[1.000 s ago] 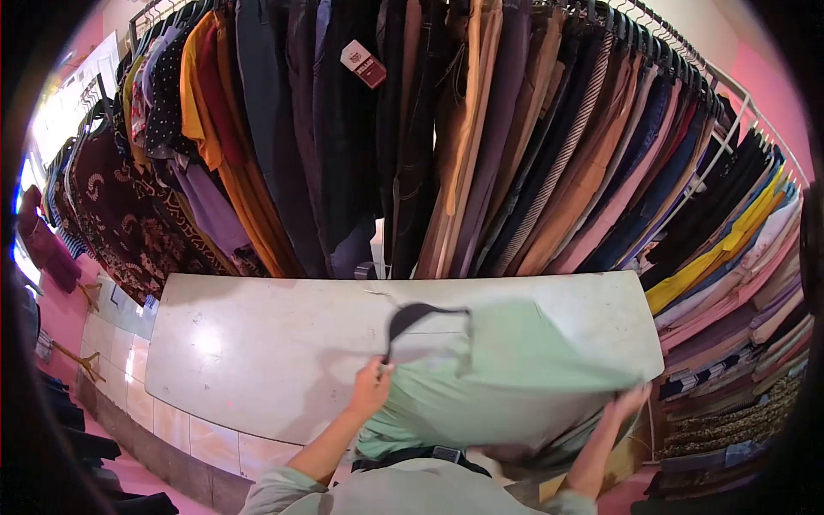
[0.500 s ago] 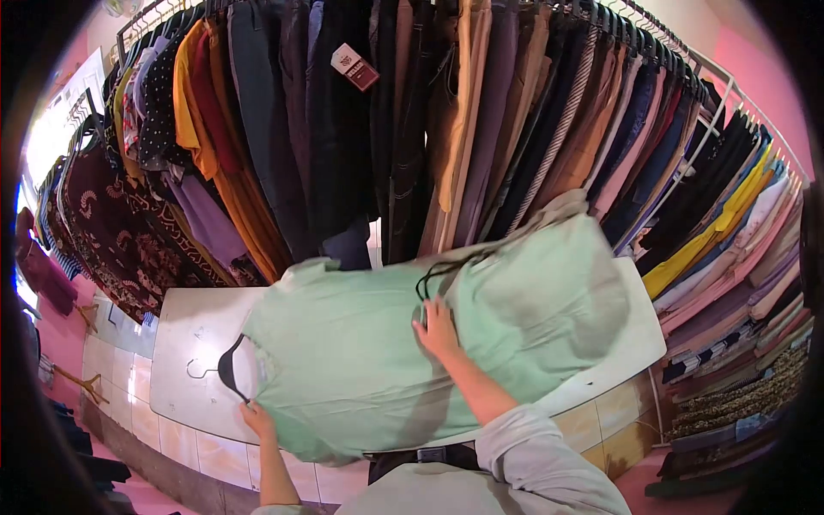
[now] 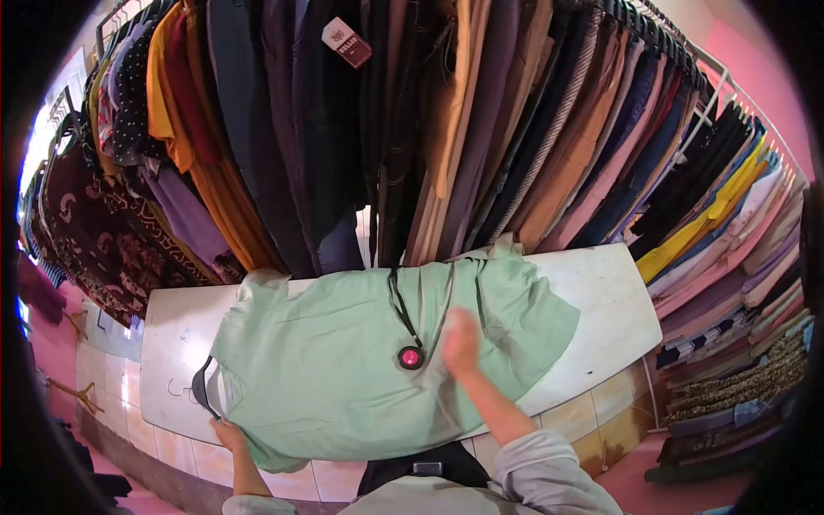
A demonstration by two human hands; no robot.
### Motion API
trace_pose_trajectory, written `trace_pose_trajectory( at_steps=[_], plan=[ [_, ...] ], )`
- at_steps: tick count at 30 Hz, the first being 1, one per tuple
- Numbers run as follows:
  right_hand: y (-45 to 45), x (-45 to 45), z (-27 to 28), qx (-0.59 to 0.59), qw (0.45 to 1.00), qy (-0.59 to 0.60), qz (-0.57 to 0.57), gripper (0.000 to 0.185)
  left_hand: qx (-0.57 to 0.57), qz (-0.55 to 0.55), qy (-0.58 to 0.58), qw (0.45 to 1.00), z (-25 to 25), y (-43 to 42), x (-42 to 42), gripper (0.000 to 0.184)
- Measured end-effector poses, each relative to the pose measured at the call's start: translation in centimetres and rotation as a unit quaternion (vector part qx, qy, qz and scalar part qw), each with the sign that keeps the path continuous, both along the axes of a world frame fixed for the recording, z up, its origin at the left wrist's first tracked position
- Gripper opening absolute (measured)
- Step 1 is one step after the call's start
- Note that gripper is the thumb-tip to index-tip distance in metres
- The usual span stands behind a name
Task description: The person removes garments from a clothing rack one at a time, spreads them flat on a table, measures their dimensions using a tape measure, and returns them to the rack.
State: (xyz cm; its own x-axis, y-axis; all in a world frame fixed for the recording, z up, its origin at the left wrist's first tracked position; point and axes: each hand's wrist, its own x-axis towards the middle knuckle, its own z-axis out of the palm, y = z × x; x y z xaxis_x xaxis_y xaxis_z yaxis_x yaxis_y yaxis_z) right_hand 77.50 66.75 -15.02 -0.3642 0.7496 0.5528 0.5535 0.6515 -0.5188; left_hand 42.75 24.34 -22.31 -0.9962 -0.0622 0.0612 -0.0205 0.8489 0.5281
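A light green garment [image 3: 326, 343] lies spread across the white table, its neck opening toward the left. In that neck sits a black hanger [image 3: 202, 388] with a metal hook pointing left. My left hand [image 3: 230, 435] pinches the lower end of the hanger at the collar. Over the right half of the garment is my right hand [image 3: 462, 343], smeared by motion, so its fingers cannot be made out. Just left of it, a round black and red object [image 3: 411, 357] on a black cord hangs above the cloth.
The white table [image 3: 605, 300] has rounded corners. Behind it runs a long rack of hanging trousers [image 3: 343, 146] and shirts, with a white and maroon tag [image 3: 347, 43]. More clothes [image 3: 721, 223] hang along the right side. Wooden stand legs [image 3: 81, 399] show at the left.
The garment, first bunched and lifted, then swung out, now lies flatter on the table. My left hand and the hanger moved left. My right hand shifted slightly right from the cord, whose round end now shows.
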Motion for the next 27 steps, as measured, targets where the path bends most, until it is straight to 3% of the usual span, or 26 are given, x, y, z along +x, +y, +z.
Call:
trace_pose_trajectory(
  at_steps=[1, 2, 3, 4, 6, 8, 9, 10, 11, 13, 14, 17, 21, 23, 25, 27],
  plan=[
    [2.8, 2.7, -0.9, -0.030, 0.989, -0.016, -0.143, 0.038, -0.013, -0.009, 0.001, 1.000, 0.1, 0.0, 0.0, 0.019],
    [4.9, 5.9, -1.8, 0.041, 0.969, 0.019, -0.244, 0.046, -0.015, -0.011, 0.003, 1.000, -0.1, -0.2, -0.3, 0.019],
    [6.0, 9.5, 0.3, -0.017, 0.954, -0.007, -0.298, 0.055, -0.035, -0.035, -0.003, 0.999, -0.4, -0.5, -0.5, 0.019],
    [6.9, 13.5, -0.3, 0.010, 0.921, -0.147, -0.362, 0.062, -0.056, -0.060, -0.008, 0.997, -0.6, -0.8, -0.7, 0.019],
    [6.6, 20.8, -4.3, -0.140, 0.907, -0.241, -0.315, 0.053, -0.061, -0.065, -0.004, 0.996, -1.0, -1.1, -1.1, 0.020],
    [5.9, 27.6, -6.9, -0.156, 0.903, -0.286, -0.279, 0.034, -0.069, -0.075, -0.003, 0.995, -1.5, -1.0, -1.7, 0.021],
    [4.6, 31.2, -9.6, -0.155, 0.935, -0.086, -0.307, 0.024, -0.044, -0.086, 0.002, 0.995, -1.7, -1.1, -2.3, 0.021],
    [2.7, 33.6, -11.7, -0.147, 0.928, 0.114, -0.323, 0.016, -0.024, -0.096, 0.005, 0.995, -2.4, -1.8, -2.9, 0.021],
    [0.1, 34.5, -10.5, -0.158, 0.925, 0.106, -0.329, 0.016, 0.042, -0.090, -0.017, 0.995, -4.2, -2.3, -4.3, 0.022],
    [-5.5, 36.2, -7.2, -0.162, 0.828, -0.188, -0.502, 0.010, 0.106, -0.087, -0.008, 0.991, -4.0, -2.5, -4.4, 0.027],
    [-7.7, 36.9, -7.3, -0.180, 0.822, -0.205, -0.500, 0.010, -0.005, -0.130, 0.019, 0.991, -3.6, -2.8, -5.0, 0.030],
    [-10.8, 38.5, -7.0, -0.164, 0.857, -0.211, -0.440, 0.008, 0.015, -0.147, 0.001, 0.989, -1.7, -2.9, -4.7, 0.027],
    [-11.0, 37.5, -6.0, -0.259, 0.798, -0.173, -0.516, 0.009, 0.012, -0.188, 0.027, 0.982, -0.8, -2.1, -5.2, 0.026],
    [-10.7, 38.1, -6.6, -0.346, 0.759, -0.258, -0.488, 0.012, 0.060, -0.172, 0.019, 0.983, -0.9, -1.9, -5.3, 0.030],
    [-9.9, 37.9, -6.5, -0.368, 0.750, -0.264, -0.481, 0.016, 0.076, -0.154, -0.022, 0.985, 0.5, -1.1, -4.5, 0.039],
    [-8.8, 37.2, -5.6, -0.389, 0.740, -0.276, -0.475, 0.021, -0.012, -0.159, 0.061, 0.985, -1.0, -2.5, -5.0, 0.045]
  ],
)
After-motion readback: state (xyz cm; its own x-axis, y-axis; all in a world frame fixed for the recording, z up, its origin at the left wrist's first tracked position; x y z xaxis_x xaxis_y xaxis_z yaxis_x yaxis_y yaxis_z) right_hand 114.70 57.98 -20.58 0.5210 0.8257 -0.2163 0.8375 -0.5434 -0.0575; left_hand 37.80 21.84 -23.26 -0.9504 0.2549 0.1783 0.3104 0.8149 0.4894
